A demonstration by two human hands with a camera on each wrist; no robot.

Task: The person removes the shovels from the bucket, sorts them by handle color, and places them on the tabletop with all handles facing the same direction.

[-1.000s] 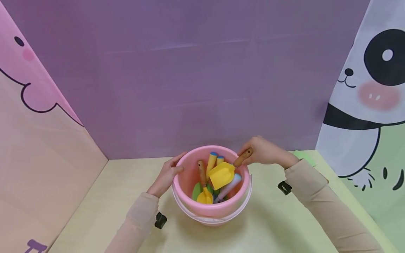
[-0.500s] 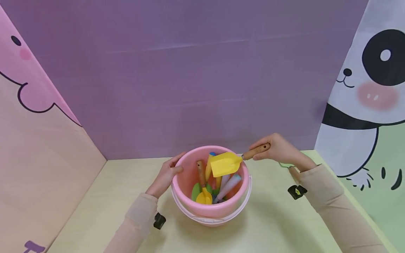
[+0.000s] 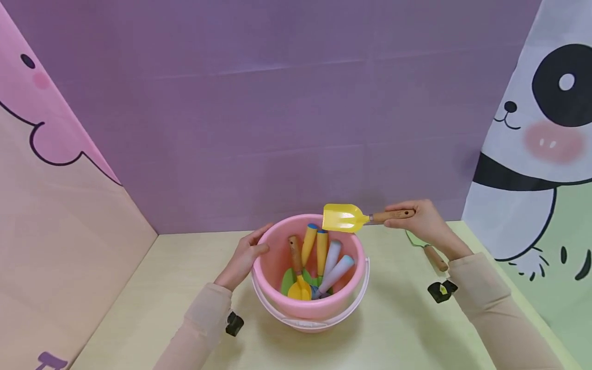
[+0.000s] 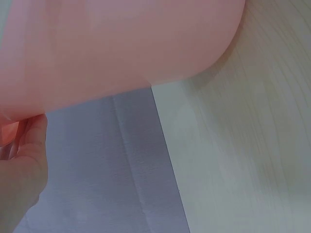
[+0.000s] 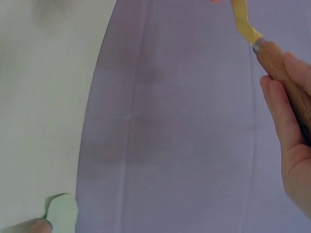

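A pink bucket (image 3: 309, 308) with a white handle stands on the table, and my left hand (image 3: 243, 255) grips its left rim, thumb inside. In the left wrist view the fingers curl at the bucket's edge. My right hand (image 3: 423, 223) holds a yellow toy shovel (image 3: 344, 218) by its wooden handle. The shovel's blade overlaps the bucket's back right rim in the head view. Inside the bucket are a smaller yellow shovel (image 3: 299, 288) with a wooden handle, yellow handles (image 3: 309, 244) with blue ends, and pale purple handles (image 3: 341, 268).
A green trowel (image 3: 436, 258) with a wooden handle lies on the table to the right, beneath my right wrist. A purple backdrop (image 3: 296, 113) rises behind the table (image 3: 185, 267). Printed side walls stand left and right, the right one with a panda.
My right hand has carried the yellow shovel up and right from inside the bucket to above its back right rim. The green trowel shows more. The left hand stays on the rim.
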